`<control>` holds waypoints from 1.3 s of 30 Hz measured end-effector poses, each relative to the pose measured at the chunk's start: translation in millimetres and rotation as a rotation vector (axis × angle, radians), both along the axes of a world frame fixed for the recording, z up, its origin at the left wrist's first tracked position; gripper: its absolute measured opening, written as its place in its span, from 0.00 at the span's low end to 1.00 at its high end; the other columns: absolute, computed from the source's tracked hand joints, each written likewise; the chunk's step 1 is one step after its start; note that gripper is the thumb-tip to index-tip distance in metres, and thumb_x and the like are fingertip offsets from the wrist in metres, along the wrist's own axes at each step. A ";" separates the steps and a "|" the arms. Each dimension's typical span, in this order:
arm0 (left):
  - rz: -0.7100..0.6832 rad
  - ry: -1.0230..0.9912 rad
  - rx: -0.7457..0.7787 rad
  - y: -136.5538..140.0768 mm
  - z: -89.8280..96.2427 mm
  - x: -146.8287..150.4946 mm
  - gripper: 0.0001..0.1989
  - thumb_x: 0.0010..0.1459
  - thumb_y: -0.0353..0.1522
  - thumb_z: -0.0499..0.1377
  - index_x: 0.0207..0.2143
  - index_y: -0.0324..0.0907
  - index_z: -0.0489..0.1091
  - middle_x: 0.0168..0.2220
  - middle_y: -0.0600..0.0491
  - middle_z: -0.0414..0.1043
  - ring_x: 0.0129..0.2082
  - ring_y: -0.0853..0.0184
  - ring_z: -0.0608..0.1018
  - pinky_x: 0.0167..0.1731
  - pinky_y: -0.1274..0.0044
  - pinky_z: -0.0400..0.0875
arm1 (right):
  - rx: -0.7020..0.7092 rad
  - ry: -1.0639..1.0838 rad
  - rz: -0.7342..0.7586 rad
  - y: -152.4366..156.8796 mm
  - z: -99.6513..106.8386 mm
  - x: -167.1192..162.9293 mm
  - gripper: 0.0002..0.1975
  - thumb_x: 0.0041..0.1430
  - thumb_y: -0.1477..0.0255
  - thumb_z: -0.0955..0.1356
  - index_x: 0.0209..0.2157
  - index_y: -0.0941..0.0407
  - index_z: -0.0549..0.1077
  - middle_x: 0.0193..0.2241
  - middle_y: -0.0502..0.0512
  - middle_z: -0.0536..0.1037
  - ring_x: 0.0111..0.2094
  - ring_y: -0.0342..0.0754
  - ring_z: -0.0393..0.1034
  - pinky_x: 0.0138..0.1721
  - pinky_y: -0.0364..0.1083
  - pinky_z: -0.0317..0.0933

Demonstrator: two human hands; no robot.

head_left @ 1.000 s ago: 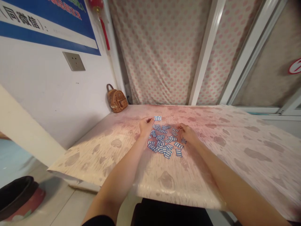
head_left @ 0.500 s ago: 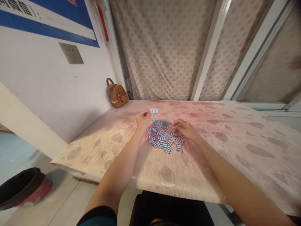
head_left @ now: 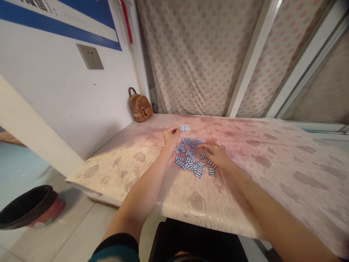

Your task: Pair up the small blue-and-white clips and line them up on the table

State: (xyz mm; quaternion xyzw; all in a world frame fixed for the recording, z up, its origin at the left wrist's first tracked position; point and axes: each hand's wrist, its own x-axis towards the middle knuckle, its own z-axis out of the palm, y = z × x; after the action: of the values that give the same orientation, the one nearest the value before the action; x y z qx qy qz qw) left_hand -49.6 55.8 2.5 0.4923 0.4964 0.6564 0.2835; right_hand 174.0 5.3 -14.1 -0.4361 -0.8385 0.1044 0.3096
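Many small blue-and-white striped pieces, flat like little cards, lie in a loose pile [head_left: 191,163] on the tablecloth. Beyond that pile, a short row of similar pieces [head_left: 185,128] stands apart. My left hand [head_left: 170,137] is closed, thumb and fingertips together against the left end of this row; whatever is between them is too small to make out. Over the right side of the pile reaches my right hand [head_left: 216,153], its index finger stretched out to the left above the pieces and its other fingers bent. Some pieces are hidden under that hand.
A patterned cloth [head_left: 272,171] covers the table. At the back left corner, a small brown backpack [head_left: 141,108] leans by the wall. A dotted curtain [head_left: 196,65] hangs behind the table. A dark-rimmed tub [head_left: 49,209] sits on the floor at left.
The view has shifted a little, so the scene sits further right. My right hand has come lower over the pile, its fingers spreading from a pinch. My left hand stays by the row.
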 end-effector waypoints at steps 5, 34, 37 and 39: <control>-0.016 0.005 0.023 2.7 -1.0 1.7 0.07 0.55 0.30 0.62 0.32 0.38 0.80 0.31 0.50 0.81 0.33 0.65 0.80 0.35 0.76 0.73 | -0.023 -0.084 0.092 1.1 -16.6 -12.9 0.17 0.57 0.77 0.65 0.42 0.50 0.82 0.48 0.57 0.79 0.52 0.54 0.71 0.56 0.56 0.62; -0.108 0.161 0.034 -9.3 -16.5 17.7 0.07 0.55 0.30 0.61 0.29 0.39 0.79 0.28 0.52 0.80 0.29 0.67 0.79 0.31 0.78 0.70 | -0.008 0.466 -0.026 -5.7 19.9 2.8 0.14 0.60 0.71 0.63 0.38 0.51 0.81 0.41 0.55 0.81 0.45 0.50 0.74 0.50 0.50 0.65; -0.181 0.181 0.052 -14.8 -17.5 26.2 0.07 0.55 0.29 0.61 0.30 0.39 0.80 0.27 0.53 0.80 0.28 0.67 0.79 0.31 0.78 0.70 | 0.007 0.487 -0.017 -5.3 21.1 4.2 0.14 0.60 0.69 0.63 0.37 0.51 0.81 0.40 0.55 0.80 0.45 0.50 0.74 0.49 0.50 0.66; -0.237 0.173 0.060 -16.7 -18.4 30.5 0.07 0.55 0.30 0.61 0.31 0.39 0.80 0.28 0.52 0.80 0.28 0.67 0.79 0.31 0.78 0.70 | 0.016 0.477 -0.028 -5.3 19.7 3.8 0.13 0.60 0.69 0.63 0.37 0.52 0.80 0.40 0.55 0.80 0.45 0.50 0.74 0.48 0.50 0.66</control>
State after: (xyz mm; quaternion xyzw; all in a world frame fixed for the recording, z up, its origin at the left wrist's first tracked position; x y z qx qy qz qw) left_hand -19.1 39.1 -15.9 0.6105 0.4375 0.5879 0.3003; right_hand 177.8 0.0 5.6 -0.4084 -0.7362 0.1936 0.5037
